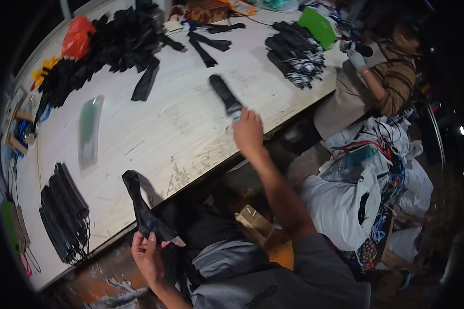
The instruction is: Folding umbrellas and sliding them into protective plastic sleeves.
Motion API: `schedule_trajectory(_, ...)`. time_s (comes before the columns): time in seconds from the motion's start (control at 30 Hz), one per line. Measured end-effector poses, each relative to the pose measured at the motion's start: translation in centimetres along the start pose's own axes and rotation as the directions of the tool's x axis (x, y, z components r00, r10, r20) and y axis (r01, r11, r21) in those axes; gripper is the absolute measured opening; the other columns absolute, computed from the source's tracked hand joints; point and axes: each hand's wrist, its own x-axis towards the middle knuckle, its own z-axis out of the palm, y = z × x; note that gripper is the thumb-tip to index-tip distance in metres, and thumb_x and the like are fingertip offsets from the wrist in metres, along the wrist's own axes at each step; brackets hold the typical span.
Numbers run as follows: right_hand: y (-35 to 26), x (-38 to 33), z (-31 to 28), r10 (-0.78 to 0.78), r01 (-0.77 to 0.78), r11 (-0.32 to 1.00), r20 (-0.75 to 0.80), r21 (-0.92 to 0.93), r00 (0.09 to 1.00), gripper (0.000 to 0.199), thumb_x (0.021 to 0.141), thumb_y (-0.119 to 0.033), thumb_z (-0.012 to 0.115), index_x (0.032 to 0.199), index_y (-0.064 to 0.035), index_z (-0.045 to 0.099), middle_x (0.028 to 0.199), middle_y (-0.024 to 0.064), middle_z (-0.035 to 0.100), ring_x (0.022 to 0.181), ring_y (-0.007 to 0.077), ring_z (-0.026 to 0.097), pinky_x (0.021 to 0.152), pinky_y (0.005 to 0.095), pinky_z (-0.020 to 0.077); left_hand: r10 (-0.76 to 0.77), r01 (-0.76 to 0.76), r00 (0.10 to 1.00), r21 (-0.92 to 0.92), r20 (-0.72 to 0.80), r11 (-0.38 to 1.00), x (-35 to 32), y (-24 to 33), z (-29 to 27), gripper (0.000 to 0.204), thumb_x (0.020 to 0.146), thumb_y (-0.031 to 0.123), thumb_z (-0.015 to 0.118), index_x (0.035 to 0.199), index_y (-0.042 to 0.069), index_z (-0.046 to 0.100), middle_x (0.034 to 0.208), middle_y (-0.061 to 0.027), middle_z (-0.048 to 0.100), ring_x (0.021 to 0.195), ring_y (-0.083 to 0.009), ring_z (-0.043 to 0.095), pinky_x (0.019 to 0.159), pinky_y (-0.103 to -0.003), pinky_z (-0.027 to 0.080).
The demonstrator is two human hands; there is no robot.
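Observation:
My left hand (148,252), at the table's near edge, pinches a long, limp black fabric sleeve (135,198) close to its lower end. The sleeve's upper part lies over the tabletop and casts a shadow there. My right hand (249,130) reaches out over the table with its fingers closed around the pale, shiny end of another black fabric sleeve (224,93). That one points away from me towards the far side. What exactly the pale end is cannot be made out.
On the white table (175,129) are a curved translucent sheet (90,133), a stack of black sleeves (64,213), a second stack (296,54), a black fabric heap (113,41) and a red plastic bag (78,37). A gloved co-worker (379,77) stands right, beyond white sacks (343,201).

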Motion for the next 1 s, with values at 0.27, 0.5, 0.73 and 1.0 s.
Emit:
schedule_trajectory(0.27, -3.8, -13.8, -8.7, 0.263, -0.465, 0.701, 0.41, 0.54, 0.873, 0.044, 0.091, -0.025, 0.07, 0.123, 0.0007, 0.053, 0.091, 0.0162, 0.065, 0.069, 0.0352, 0.063, 0.064, 0.043, 0.0518, 0.108, -0.124, 0.975, 0.071, 0.192, 0.99, 2.2, 1.2, -0.7, 0.014, 0.101, 0.012, 0.061, 0.111, 0.003, 0.059, 0.093, -0.008, 0.068, 0.074, -0.0123, 0.063, 0.075, -0.029, 0.055)
schedule_trajectory(0.5, -5.8, -17.3, -14.8, 0.15, -0.687, 0.326, 0.682, 0.649, 0.716, 0.031, 0.088, -0.025, 0.076, 0.105, -0.0027, 0.062, 0.075, 0.0011, 0.061, 0.061, 0.0101, 0.052, 0.058, 0.024, 0.0439, 0.185, -0.177, 0.962, -0.056, 0.2, 0.983, 1.9, 5.3, 3.3, 0.024, 0.1, 0.012, 0.063, 0.121, 0.001, 0.054, 0.092, -0.0089, 0.068, 0.071, -0.0134, 0.063, 0.078, -0.029, 0.057)
schedule_trajectory(0.73, -8.6, -20.2, -22.7, 0.046, -0.454, 0.409, 0.479, 0.791, 0.876, 0.04, 0.087, -0.025, 0.076, 0.114, 0.0006, 0.06, 0.096, 0.0121, 0.071, 0.081, 0.0255, 0.066, 0.076, 0.0334, 0.0515, 0.384, -0.369, 0.918, -0.145, 0.096, 0.918, 2.2, 7.0, 4.3, 0.028, 0.101, 0.017, 0.063, 0.123, 0.001, 0.055, 0.105, -0.0112, 0.068, 0.086, -0.0156, 0.067, 0.084, -0.03, 0.056)
schedule_trajectory(1.0, -10.4, -24.6, -27.9, -0.145, -0.108, 0.611, 0.245, 0.784, 0.959, 0.054, 0.085, -0.02, 0.078, 0.131, -0.0012, 0.056, 0.108, 0.0143, 0.07, 0.088, 0.0283, 0.068, 0.078, 0.0351, 0.0542, 0.398, -0.37, 0.913, -0.229, 0.09, 0.9, 3.9, 8.5, 6.0, 0.028, 0.102, 0.015, 0.061, 0.124, 0.0, 0.054, 0.104, -0.0138, 0.069, 0.085, -0.018, 0.068, 0.081, -0.027, 0.056)
